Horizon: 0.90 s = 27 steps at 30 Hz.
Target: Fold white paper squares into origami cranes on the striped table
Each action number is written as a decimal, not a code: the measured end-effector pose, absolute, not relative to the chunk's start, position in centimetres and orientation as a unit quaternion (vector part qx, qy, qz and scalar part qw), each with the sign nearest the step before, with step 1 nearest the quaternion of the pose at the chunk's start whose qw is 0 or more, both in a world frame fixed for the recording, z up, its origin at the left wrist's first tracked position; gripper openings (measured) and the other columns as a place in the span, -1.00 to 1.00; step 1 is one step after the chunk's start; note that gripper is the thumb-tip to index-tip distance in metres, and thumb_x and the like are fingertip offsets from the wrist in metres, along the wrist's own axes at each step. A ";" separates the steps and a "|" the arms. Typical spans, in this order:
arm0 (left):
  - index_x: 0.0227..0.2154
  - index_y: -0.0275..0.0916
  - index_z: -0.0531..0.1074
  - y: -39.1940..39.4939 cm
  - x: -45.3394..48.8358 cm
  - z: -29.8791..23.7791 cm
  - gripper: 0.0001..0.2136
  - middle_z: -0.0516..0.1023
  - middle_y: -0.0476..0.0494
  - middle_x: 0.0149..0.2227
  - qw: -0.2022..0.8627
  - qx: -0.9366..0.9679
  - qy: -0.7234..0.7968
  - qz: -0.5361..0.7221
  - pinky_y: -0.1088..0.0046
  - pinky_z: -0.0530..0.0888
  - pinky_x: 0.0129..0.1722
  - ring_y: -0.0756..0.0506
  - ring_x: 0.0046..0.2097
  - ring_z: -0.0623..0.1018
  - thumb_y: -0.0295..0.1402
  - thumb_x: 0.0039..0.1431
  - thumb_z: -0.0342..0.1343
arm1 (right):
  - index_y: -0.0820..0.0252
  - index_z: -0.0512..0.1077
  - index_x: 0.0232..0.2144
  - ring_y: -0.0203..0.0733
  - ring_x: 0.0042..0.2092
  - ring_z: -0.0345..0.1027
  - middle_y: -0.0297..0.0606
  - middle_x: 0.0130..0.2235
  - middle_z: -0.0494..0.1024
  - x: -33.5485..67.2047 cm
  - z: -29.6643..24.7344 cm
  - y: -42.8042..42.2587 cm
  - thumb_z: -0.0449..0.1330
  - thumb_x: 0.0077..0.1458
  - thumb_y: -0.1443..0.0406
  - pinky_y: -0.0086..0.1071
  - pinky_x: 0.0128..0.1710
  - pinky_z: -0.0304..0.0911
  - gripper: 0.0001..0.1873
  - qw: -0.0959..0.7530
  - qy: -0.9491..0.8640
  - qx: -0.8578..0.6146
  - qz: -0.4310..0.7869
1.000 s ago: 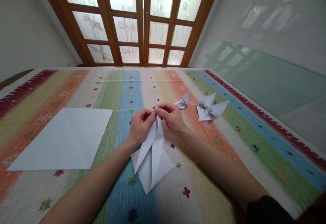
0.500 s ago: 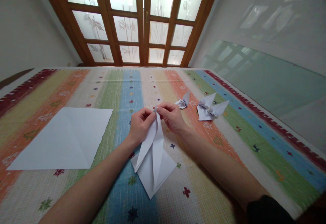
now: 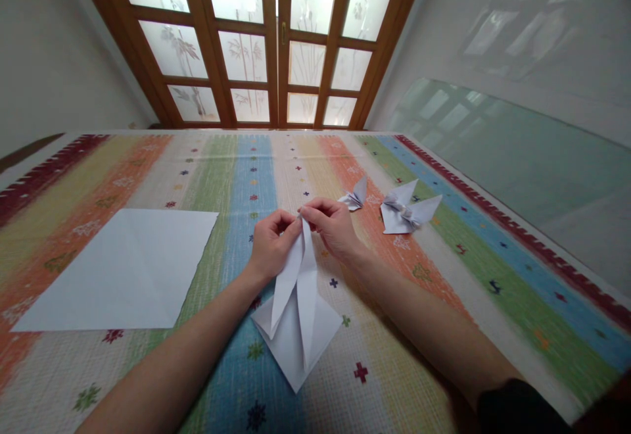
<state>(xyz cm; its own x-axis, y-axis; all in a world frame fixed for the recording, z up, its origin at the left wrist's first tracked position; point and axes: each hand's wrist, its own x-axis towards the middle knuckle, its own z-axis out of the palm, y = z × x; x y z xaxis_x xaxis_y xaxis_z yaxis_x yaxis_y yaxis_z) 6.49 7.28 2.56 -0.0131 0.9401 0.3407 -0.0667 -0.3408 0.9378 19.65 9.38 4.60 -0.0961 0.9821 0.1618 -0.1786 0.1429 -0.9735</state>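
A white folded origami paper (image 3: 308,289) stands out from my fingers toward me, its two narrow flaps hanging over a wider diamond-shaped base that points down the view. My left hand (image 3: 276,240) pinches its far tip from the left, thumb against fingers. On the other side my right hand (image 3: 332,223) pinches the same tip, thumb and fingertips pressed together. Both hands meet at that point, so the very end of the paper is mostly hidden between the fingertips.
A flat white paper sheet (image 3: 128,269) with a rough right edge lies at the left. Folded paper pieces sit beyond my right hand: a small one (image 3: 355,196) and a larger winged one (image 3: 409,209). A striped tablecloth (image 3: 217,171) covers the table; a paned door (image 3: 276,59) stands behind.
The flaps and lower base of the origami paper have shifted slightly right and toward me, and the flaps are a little further apart. Both hands keep their pinch at the tip.
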 end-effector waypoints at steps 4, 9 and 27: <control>-0.58 -0.23 0.45 7.2 6.6 2.3 -0.79 0.47 -0.01 -0.57 0.402 0.572 0.396 0.596 0.49 0.33 -0.47 0.01 -0.51 0.37 -0.24 0.03 0.25 | 0.15 0.41 -0.65 -0.38 -0.55 0.13 -0.46 -0.63 0.34 19.6 4.9 9.2 0.32 -0.19 0.18 -0.42 -0.50 0.14 -0.79 0.552 -0.532 -0.392 0.509; -0.58 -0.23 0.45 7.1 6.5 2.5 -0.78 0.46 0.00 -0.58 0.370 0.584 0.397 0.604 0.50 0.33 -0.47 0.01 -0.51 0.38 -0.24 0.09 0.19 | 0.15 0.42 -0.62 -0.37 -0.53 0.14 -0.45 -0.61 0.36 19.4 4.7 9.1 0.33 -0.17 0.17 -0.43 -0.49 0.13 -0.79 0.561 -0.531 -0.378 0.510; -0.54 -0.24 0.46 7.0 6.4 2.8 -0.83 0.52 -0.01 -0.55 0.291 0.605 0.420 0.610 0.50 0.39 -0.42 0.01 -0.48 0.44 -0.31 0.12 0.16 | 0.18 0.42 -0.56 -0.38 -0.52 0.18 -0.44 -0.57 0.37 19.5 4.5 9.0 0.27 -0.07 0.16 -0.44 -0.48 0.15 -0.78 0.550 -0.577 -0.380 0.470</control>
<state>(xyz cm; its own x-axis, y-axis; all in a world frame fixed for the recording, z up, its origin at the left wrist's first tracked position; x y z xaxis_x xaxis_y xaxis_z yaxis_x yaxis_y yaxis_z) 6.41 7.04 2.84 -0.0977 0.8639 0.4940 0.1540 -0.4773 0.8652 19.52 9.02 4.51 -0.1077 0.9548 0.2771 -0.0792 0.2696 -0.9597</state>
